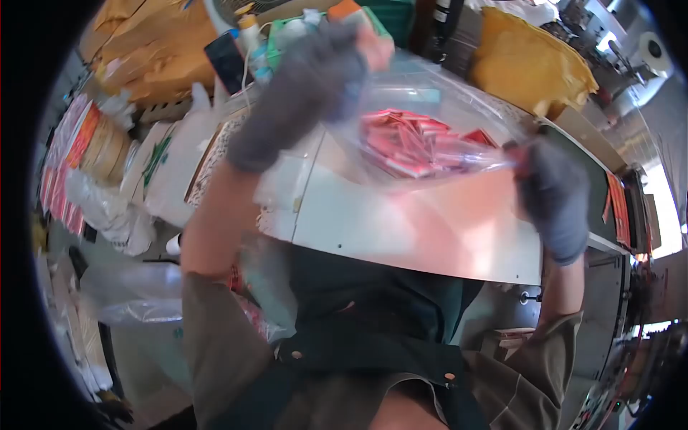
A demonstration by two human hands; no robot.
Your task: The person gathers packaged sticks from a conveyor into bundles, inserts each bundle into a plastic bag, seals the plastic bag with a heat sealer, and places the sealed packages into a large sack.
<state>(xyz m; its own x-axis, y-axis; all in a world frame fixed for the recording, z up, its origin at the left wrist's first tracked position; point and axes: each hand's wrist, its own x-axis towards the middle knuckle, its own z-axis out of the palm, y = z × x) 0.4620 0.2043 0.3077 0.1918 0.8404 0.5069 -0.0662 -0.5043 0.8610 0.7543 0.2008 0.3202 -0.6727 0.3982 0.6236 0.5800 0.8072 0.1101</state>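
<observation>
A clear plastic bag [459, 97] with many red packets [419, 143] inside is stretched between my two gloved hands above the white table [358, 222]. My left hand [322, 72], in a grey glove with bare fingertips, is raised and closed on the bag's upper left side; motion blurs it. On the right, my right hand [552, 190], also in a grey glove, is closed round the gathered right end of the bag. The packets lie in a heap in the lower part of the bag.
A yellow sack [530, 61] lies at the back right. A dark phone [226, 61] and a green basket [380, 32] with bottles stand at the back left. White plastic bags [111, 208] and a stack of striped red material [68, 165] are on the left.
</observation>
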